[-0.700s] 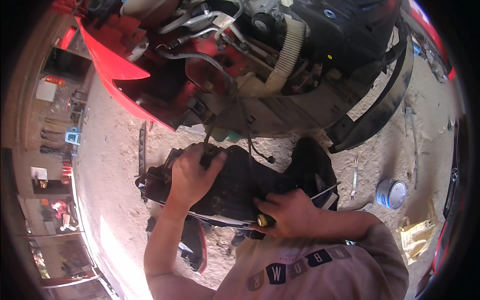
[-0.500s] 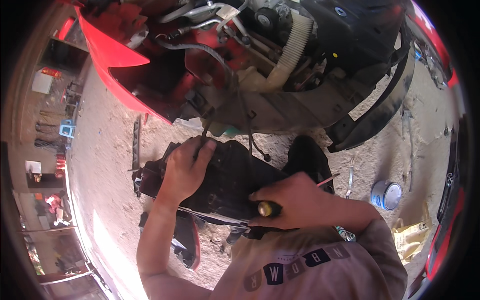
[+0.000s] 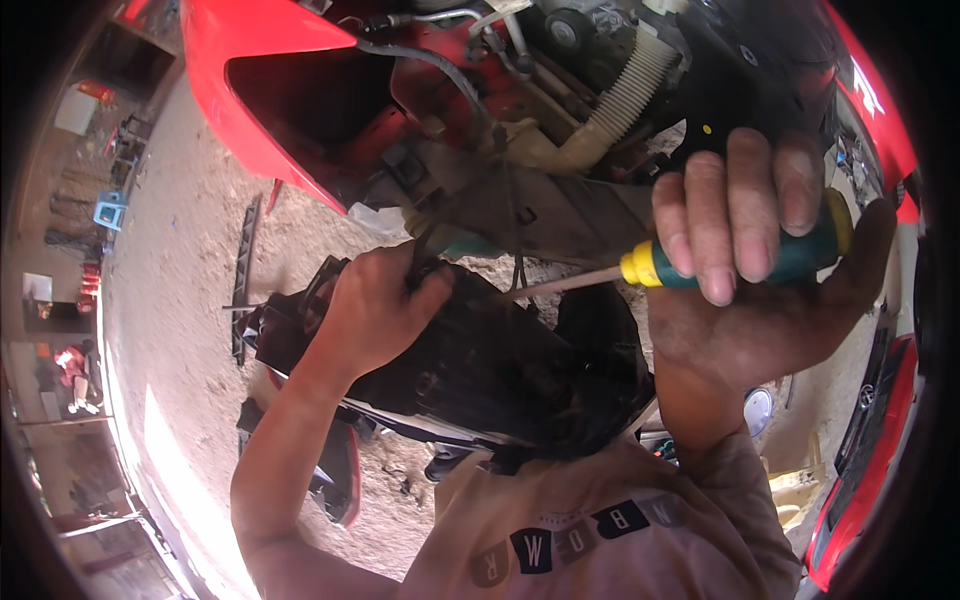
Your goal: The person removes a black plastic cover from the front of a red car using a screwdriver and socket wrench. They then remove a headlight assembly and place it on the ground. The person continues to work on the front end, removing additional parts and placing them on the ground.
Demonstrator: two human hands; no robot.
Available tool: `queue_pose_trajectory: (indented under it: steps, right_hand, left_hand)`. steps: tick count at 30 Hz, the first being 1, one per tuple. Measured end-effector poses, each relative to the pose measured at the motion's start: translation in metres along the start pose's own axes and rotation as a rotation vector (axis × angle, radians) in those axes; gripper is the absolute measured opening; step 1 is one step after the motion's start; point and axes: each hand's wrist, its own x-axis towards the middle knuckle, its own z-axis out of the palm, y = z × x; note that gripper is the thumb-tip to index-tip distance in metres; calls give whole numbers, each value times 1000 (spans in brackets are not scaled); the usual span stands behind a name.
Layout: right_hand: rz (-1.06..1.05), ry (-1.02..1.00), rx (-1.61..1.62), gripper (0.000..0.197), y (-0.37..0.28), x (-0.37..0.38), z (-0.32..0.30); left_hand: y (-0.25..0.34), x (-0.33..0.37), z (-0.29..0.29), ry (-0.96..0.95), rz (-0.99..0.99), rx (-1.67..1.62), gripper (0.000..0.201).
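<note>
A large black headlight housing point(image 3: 480, 385) rests across my lap, its pale lens edge toward me. My left hand point(image 3: 375, 310) is over its far left part, fingers closed on a dark cable point(image 3: 428, 243) that comes down from the car's front; the cable's end is hidden by my fingers. Raised at the right, close to the camera, my right hand point(image 3: 750, 270) holds a screwdriver point(image 3: 650, 265) by its green and yellow handle. The shaft points left, over the housing's far edge as seen from here. Another thin cable point(image 3: 519, 235) hangs down by the shaft's tip.
Ahead is the opened car front, with a red fender point(image 3: 255, 120), a ribbed pale hose point(image 3: 635, 95) and a dark crossmember point(image 3: 570, 215). A black strip point(image 3: 245, 280) and a red-edged lamp point(image 3: 340, 475) lie on the dusty ground. A tin point(image 3: 759, 410) stands at right, beyond my forearm.
My right hand has risen from the housing toward the upper right, and the screwdriver now points left. My left hand stays at the cable. The view has shifted slightly.
</note>
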Motion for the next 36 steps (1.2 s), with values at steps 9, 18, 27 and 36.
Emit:
queue_pose_trajectory:
  steps: [9,18,27,36]
  right_hand:
    - [221,-402,-51,35,11,33,0]
    - [356,-756,14,26,24,64,5]
    - [370,-1131,187,16,49,101,-5]
    - [664,-827,250,44,57,108,-7]
  left_hand:
    - [-11,1,4,26,103,-21,32]
    - [-9,3,3,-9,92,-15,33]
    - [-11,4,6,2,117,-40,29]
    - [-6,4,2,-29,96,-24,29]
